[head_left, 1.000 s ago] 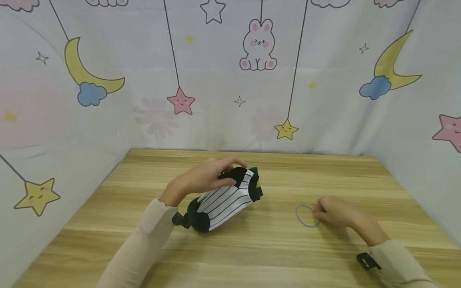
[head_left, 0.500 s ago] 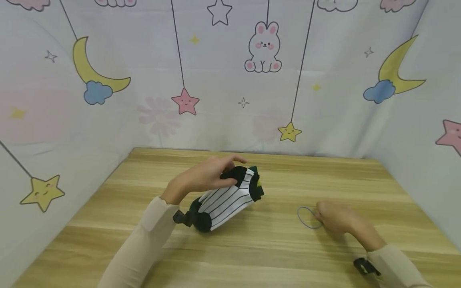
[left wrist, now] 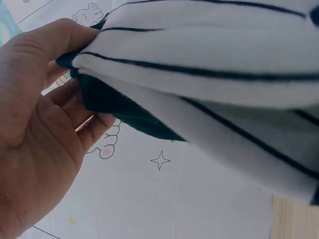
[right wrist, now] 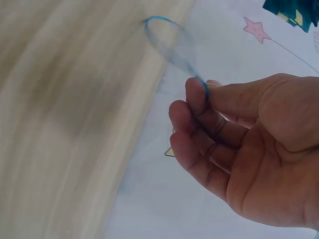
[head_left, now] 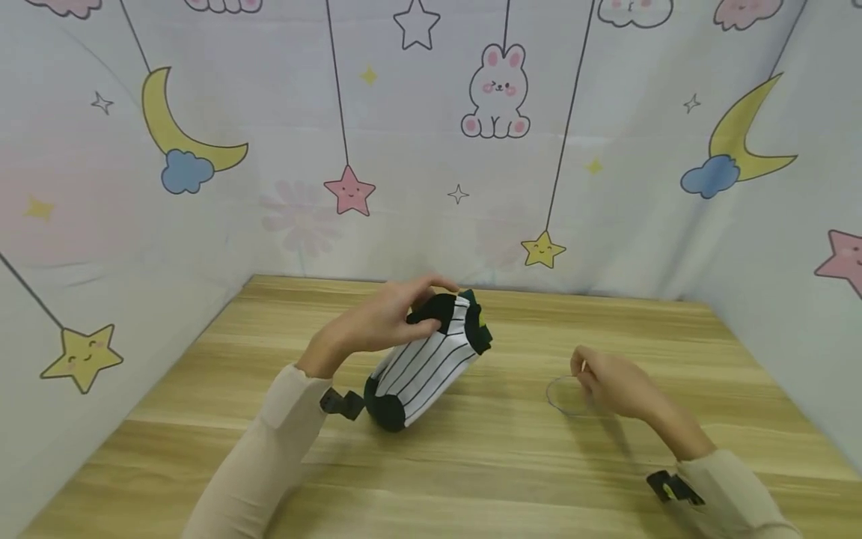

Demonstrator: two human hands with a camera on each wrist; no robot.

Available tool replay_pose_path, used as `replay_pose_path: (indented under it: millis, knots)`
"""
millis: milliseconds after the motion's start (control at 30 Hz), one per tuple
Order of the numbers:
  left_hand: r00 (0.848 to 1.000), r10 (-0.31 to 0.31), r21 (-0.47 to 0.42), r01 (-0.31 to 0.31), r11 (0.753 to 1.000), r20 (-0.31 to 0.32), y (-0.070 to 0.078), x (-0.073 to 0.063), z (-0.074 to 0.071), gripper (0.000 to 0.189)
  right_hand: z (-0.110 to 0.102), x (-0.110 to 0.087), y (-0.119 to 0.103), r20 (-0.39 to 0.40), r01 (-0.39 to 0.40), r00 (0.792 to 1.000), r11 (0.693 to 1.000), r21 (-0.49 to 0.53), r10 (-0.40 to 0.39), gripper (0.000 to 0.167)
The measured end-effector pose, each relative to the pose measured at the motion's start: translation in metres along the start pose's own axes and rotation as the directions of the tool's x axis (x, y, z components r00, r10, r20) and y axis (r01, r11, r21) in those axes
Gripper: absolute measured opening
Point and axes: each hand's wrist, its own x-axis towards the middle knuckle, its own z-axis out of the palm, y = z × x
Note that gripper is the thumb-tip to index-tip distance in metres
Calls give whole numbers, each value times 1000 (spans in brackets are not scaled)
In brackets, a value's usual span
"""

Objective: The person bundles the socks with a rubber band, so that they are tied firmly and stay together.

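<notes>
My left hand (head_left: 377,318) pinches a pair of socks (head_left: 431,367) by the heel part, thumb in front and fingers behind. The socks are white with thin dark stripes and have dark green toes, heels and cuffs. They hang tilted, toes down to the left and cuffs up to the right. In the left wrist view the striped cloth (left wrist: 214,55) fills the upper right, close to the camera. Off to the right, my right hand (head_left: 619,383) pinches a thin blue elastic loop (right wrist: 164,19) between thumb and forefinger; the loop sticks out to the left over the table.
The wood-grain table (head_left: 471,471) lies under both hands. White cloth walls (head_left: 417,239) printed with moons, stars and a rabbit stand at its back and sides. Dark straps with small black pieces (head_left: 673,488) sit at both wrists.
The left hand has lifted the socks slightly, and they hang more steeply. My right hand has risen a little and moved left with the loop. The head view has shifted slightly.
</notes>
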Motion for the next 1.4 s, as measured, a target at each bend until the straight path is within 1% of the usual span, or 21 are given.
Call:
replay_pose_path:
  millis: [100,167,267,333,467,533,633,700,833,933,1000,1133,1233,1300,1400]
  knots:
    - [1000,-4,-14,4,1000,-4,0,0,-3,46,-6,7,-5,5,-26,1000,999,47,26,13]
    - [1000,-4,-19,4,1000,-17,2,-1,-6,46,-11,13,-9,7,-36,999,997,63,35,13]
    - [999,9,-21,-10,1000,-54,3,0,-11,46,-21,23,-17,4,-57,998,995,87,57,12]
    - [996,29,-23,-30,999,-80,4,1,-13,46,-26,31,-22,-21,-59,998,994,95,61,10]
    - [991,59,-17,-61,998,-122,6,6,-18,44,-33,46,-32,-104,-37,993,993,111,49,7]
    - [989,63,-15,-66,998,-137,8,8,-19,44,-35,52,-37,-143,-19,989,993,120,36,9]
    - [986,53,-13,-56,998,-158,9,11,-20,43,-37,60,-44,-169,-2,985,989,151,28,11]
    - [982,36,-34,-43,998,-185,10,12,-19,43,-37,64,-51,-185,7,982,984,178,27,10]
    - [968,13,-65,-30,997,-252,9,10,-17,41,-35,76,-66,-199,35,980,968,247,15,10]
    - [961,15,-73,-37,997,-277,10,9,-15,39,-35,83,-77,-214,71,977,945,320,-1,11]
    - [958,25,-85,-51,995,-285,12,10,-13,37,-38,86,-83,-232,89,973,919,384,2,12]
    - [949,59,-97,-93,991,-310,16,14,-10,32,-47,91,-92,-265,111,963,837,536,42,17]
    - [937,89,-95,-127,987,-338,18,17,-11,31,-53,92,-98,-272,109,959,785,610,78,18]
    - [928,106,-97,-149,984,-357,19,18,-12,32,-55,93,-101,-273,108,958,772,627,87,17]
    - [918,127,-95,-175,980,-376,20,19,-14,33,-57,96,-106,-274,114,958,761,638,87,18]
